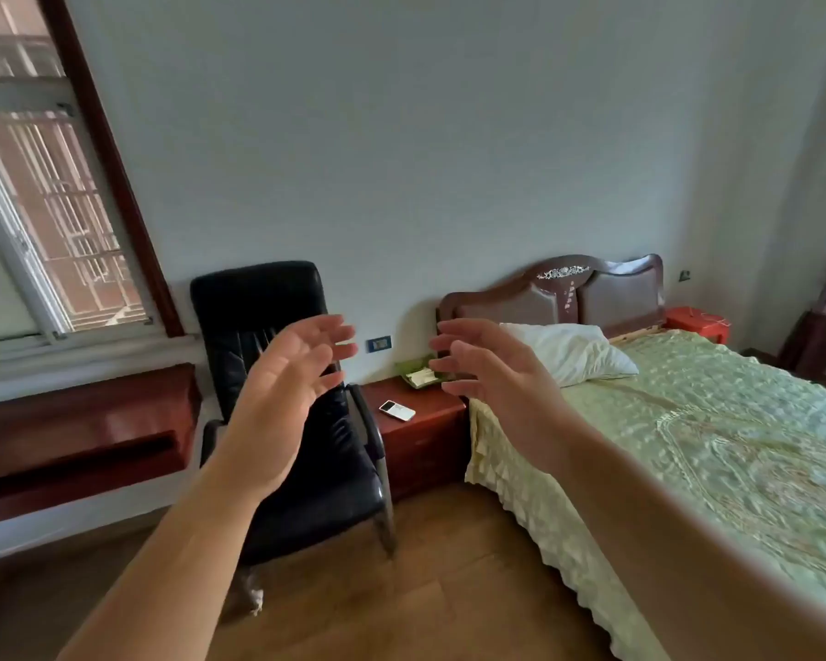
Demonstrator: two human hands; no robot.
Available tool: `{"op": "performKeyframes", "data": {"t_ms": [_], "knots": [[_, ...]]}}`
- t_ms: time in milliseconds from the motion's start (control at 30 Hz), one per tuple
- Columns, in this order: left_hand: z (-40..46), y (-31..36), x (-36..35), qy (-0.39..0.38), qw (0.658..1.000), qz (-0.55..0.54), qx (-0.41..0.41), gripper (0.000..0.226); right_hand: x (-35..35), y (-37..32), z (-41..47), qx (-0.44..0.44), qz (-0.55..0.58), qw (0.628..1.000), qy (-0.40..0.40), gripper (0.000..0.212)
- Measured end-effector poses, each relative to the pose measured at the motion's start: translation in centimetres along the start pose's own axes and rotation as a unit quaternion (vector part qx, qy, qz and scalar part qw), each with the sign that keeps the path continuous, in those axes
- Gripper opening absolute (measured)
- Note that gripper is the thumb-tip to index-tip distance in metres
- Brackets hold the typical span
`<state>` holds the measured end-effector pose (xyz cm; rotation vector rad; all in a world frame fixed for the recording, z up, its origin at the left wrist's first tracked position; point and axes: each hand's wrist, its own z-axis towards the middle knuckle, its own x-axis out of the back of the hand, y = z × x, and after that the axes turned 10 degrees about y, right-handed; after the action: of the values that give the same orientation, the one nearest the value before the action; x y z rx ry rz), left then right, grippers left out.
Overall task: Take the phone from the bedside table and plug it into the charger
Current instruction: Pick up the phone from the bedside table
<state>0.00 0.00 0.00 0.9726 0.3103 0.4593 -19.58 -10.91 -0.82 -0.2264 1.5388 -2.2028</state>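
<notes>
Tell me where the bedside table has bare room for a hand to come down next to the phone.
On the bedside table, bare wood lies right of the phone, toward the bed, and behind it up to the green tray. The back edge is crowded by that tray. On the left, the black chair armrest hems the table in.

Showing two bare forearms, no sleeves reaching into view. Wearing nothing on the left hand (284,374) or the right hand (492,369): no rings, watch or gloves. Showing slender fingers (335,333) with short nails.
</notes>
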Motion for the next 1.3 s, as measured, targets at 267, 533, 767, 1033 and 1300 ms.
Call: {"op": "performKeyframes", "data": {"t_ms": [267, 533, 767, 1033, 1300], "knots": [[-2.4, -3.2, -2.9, 0.024, 0.997, -0.027, 0.068, 0.031, 3.7, 2.7, -1.3, -0.018, 0.045, 0.999, -0.015, 0.044], [-0.4, -8.5, -2.8, 0.024, 0.991, -0.036, 0.124, 0.036, 3.7, 7.5, 1.0, -0.064, 0.026, 0.998, -0.004, 0.032], [5.2, -16.1, -0.4, -0.007, 0.986, -0.061, 0.152, 0.029, 0.6, 12.7, 7.5, -0.112, 0.037, 0.993, 0.022, 0.027], [14.2, -23.7, 5.5, -0.012, 0.977, -0.117, 0.18, 0.032, -5.5, 17.2, 15.9, -0.14, 0.008, 0.989, 0.051, 0.027], [19.6, -27.5, 8.0, -0.006, 0.971, -0.136, 0.197, 0.035, -8.2, 19.4, 21.7, -0.143, -0.006, 0.988, 0.063, 0.028]]}}
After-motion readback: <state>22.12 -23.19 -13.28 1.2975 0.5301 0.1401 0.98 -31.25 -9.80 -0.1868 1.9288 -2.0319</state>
